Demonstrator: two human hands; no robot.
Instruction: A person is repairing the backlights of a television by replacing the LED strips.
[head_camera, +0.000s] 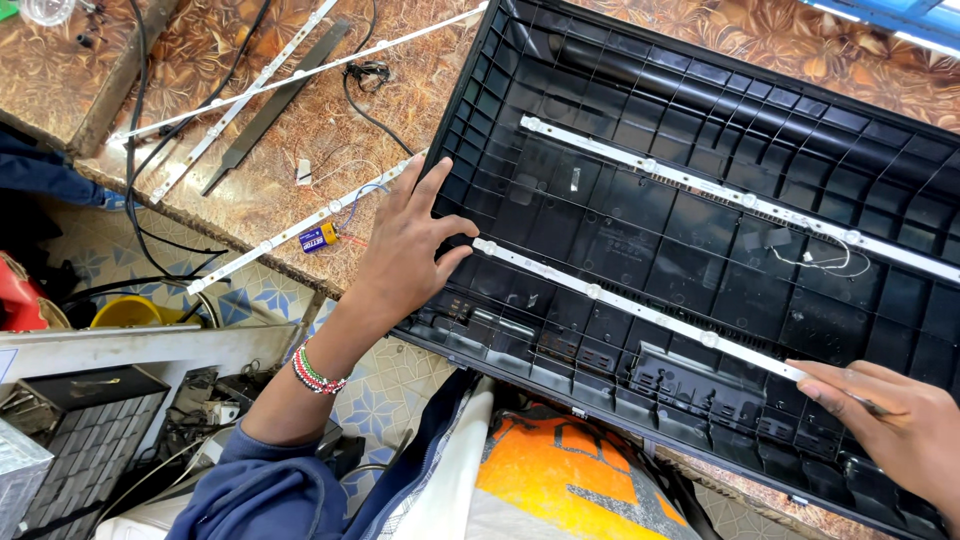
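Note:
A large black plastic back panel (620, 230) of a flat screen lies open side up on a patterned brown table (330, 120). Two white light strips run across it, a far strip (740, 198) and a near strip (620, 305). My left hand (410, 245) rests on the panel's left edge, thumb and fingers apart, right at the near strip's left end. My right hand (890, 420) pinches that strip's right end at the lower right. A beaded band (315, 372) circles my left wrist.
Several loose white light strips (280, 75), a dark flat bar (275, 105), black cables (370, 95) and a small blue battery (318, 238) lie on the table left of the panel. On the tiled floor stand a yellow tub (125, 312) and grey boxes (70, 420).

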